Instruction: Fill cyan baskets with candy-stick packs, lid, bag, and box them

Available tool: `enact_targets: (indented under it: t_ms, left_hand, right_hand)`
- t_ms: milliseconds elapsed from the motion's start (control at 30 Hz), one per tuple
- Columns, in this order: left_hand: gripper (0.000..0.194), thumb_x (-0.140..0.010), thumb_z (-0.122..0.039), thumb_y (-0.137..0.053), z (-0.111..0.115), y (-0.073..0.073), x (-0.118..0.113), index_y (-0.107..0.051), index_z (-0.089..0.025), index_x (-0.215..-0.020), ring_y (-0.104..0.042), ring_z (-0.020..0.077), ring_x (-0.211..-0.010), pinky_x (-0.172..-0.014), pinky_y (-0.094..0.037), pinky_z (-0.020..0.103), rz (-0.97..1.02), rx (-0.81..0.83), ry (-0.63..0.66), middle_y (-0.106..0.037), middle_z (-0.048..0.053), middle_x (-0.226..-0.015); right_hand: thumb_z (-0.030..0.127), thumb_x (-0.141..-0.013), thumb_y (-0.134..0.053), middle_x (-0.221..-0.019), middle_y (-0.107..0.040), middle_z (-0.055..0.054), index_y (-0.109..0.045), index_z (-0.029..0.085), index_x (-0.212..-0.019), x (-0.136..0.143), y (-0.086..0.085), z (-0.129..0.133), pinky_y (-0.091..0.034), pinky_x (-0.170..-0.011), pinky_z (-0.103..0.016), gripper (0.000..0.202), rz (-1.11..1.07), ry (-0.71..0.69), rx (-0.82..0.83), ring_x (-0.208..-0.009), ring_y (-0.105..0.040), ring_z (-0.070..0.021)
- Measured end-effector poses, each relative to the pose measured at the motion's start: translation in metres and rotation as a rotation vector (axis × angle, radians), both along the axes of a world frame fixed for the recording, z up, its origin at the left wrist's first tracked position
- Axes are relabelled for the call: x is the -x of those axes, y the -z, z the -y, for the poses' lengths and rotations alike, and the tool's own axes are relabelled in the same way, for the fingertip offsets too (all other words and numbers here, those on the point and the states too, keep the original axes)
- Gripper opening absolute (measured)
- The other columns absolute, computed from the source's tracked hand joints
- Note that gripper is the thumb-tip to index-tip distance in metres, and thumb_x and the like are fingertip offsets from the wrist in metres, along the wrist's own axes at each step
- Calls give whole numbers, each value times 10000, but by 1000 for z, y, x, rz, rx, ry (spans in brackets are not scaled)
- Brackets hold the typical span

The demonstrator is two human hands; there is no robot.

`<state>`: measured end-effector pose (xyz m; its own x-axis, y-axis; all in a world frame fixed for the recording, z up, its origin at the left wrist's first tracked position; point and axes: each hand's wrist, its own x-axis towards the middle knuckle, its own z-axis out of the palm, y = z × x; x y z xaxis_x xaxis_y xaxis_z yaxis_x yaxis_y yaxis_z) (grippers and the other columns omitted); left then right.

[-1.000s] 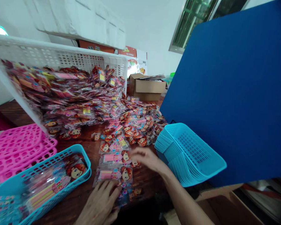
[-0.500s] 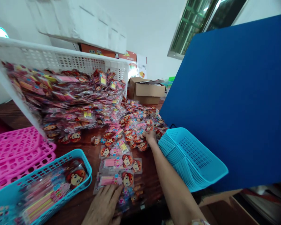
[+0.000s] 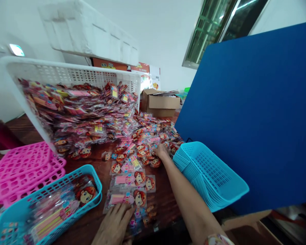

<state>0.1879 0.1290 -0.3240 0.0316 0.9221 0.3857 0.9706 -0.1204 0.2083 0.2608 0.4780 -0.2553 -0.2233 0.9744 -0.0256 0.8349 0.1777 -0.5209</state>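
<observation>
My left hand (image 3: 114,221) lies with fingers stretched over the lower edge of a clear plastic packet (image 3: 124,198) at the table's near side. Inside that packet are pink sticks and a cartoon girl's head. Just beyond it lie similar packets, such as a flat stick packet (image 3: 129,179). My right hand (image 3: 161,150) reaches into the loose heap of packets (image 3: 149,136). Its fingers point down among them and are mostly hidden, so their grip cannot be made out. On the left, a blue plastic basket (image 3: 94,169) holds several packets.
A white crate (image 3: 73,68) lies tipped toward me, packets spilling out. Pink perforated trays (image 3: 28,163) are stacked at left. Nested blue baskets (image 3: 214,173) stand right of my forearm, before a large blue board (image 3: 250,115). A cardboard box (image 3: 163,103) sits behind the heap.
The whole view has shifted slightly downward and to the right at the left side. Both hands stay at nearly the same places, the left on its packet and the right in the heap.
</observation>
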Motion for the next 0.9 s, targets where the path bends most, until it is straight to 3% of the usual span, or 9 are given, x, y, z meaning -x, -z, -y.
enact_targets:
  t_ms: [167,300,367,467,533,600,700,800,900]
  left_hand:
    - [748,-609,-87,-653,0,1,0,-498,-256,-1321,-573,252,-1101,-972,-449,341,-2,-37,2,-640,30,-1227]
    - [702,-628,-86,-659,-1,-2,-1,-512,-237,-1298,-533,255,-1164,-981,-460,354,34,-23,26,-606,58,-1272]
    - [667,-644,-141,-711,-1,-2,-1,-534,-240,-1279,-453,296,-1279,-1041,-427,409,62,-26,16,-524,85,-1389]
    - [648,-669,-319,-799,-2,-4,-1,-561,-281,-1271,-239,389,-1437,-1141,-280,546,63,-40,-17,-311,87,-1573]
    - [626,-681,-395,-805,-2,-7,0,-571,-290,-1253,-254,390,-1434,-1166,-194,577,49,-43,4,-367,82,-1546]
    - [558,-719,-353,-770,-3,-9,0,-568,-288,-1235,-416,317,-1335,-1180,-179,532,49,-26,40,-534,56,-1399]
    - [558,-718,-204,-712,-4,-10,1,-545,-282,-1244,-551,230,-1146,-1127,-304,418,43,-3,48,-629,12,-1228]
    - [623,-662,-149,-704,-2,-4,1,-529,-262,-1248,-562,247,-1114,-1014,-421,374,-2,-21,36,-619,38,-1234]
    - [695,-614,-104,-696,-1,1,2,-499,-232,-1268,-575,263,-1107,-965,-469,360,-45,-38,33,-609,72,-1248]
  right_hand:
    - [268,-750,-636,-767,-683,-58,-626,187,-781,-22,9,19,-477,-735,-334,87,-182,-37,13,-787,-660,-244]
    - [296,-769,-601,-716,-645,11,-575,202,-845,-47,18,73,-464,-602,-261,123,-346,-142,49,-642,-611,-171]
    - [275,-765,-618,-712,-627,41,-563,221,-824,-63,22,108,-446,-586,-228,97,-414,-295,100,-644,-594,-145]
    - [201,-783,-598,-711,-618,48,-612,244,-804,-86,20,152,-413,-594,-225,50,-404,-725,211,-666,-567,-137]
    - [204,-779,-636,-763,-658,47,-661,270,-828,-94,13,164,-429,-626,-239,86,-343,-924,335,-711,-587,-150]
    - [291,-774,-695,-813,-695,42,-699,278,-854,-91,6,156,-462,-670,-248,81,-345,-996,469,-773,-619,-170]
    - [422,-862,-602,-935,-713,-10,-708,236,-932,-68,-3,116,-488,-817,-286,225,-432,-767,346,-922,-632,-196]
    - [357,-869,-593,-1197,-659,-120,-682,193,-1063,-35,-4,67,-410,-1014,-372,270,-303,-134,-77,-1171,-561,-256]
    - [279,-746,-720,-1203,-641,-216,-679,135,-1060,-14,-1,31,-418,-995,-437,348,-242,71,-66,-1186,-557,-340]
